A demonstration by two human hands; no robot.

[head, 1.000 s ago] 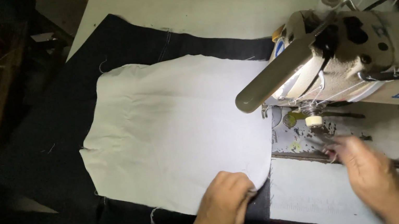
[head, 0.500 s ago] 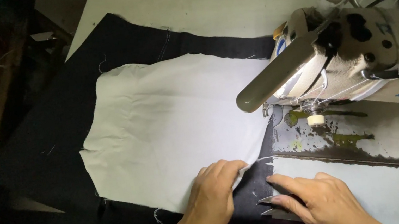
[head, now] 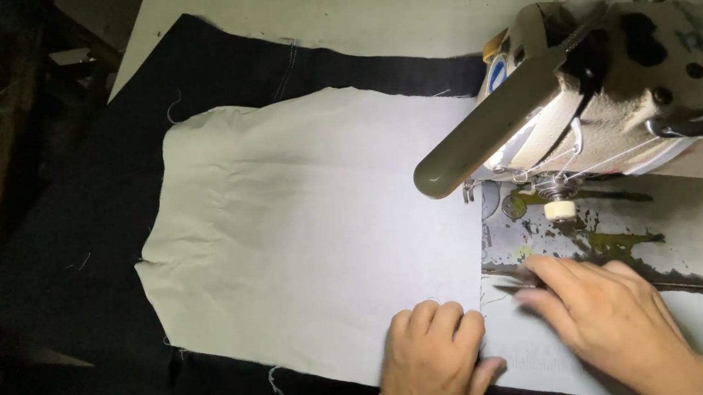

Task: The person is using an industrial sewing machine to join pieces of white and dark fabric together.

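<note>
While the white cloth (head: 312,241) lies flat on a black cloth (head: 196,91) spread over the table (head: 361,10), the left hand (head: 433,371) presses its near right corner, fingers curled loosely and gripping nothing. The right hand (head: 611,317) rests flat just right of it, fingers stretched toward the metal plate below the sewing machine (head: 615,93); it may pinch a thread, though the view is too dim to tell. Both cloths look thin, limp and light, likely to slide and wrinkle, so the edges and corners seem the best places to hold.
</note>
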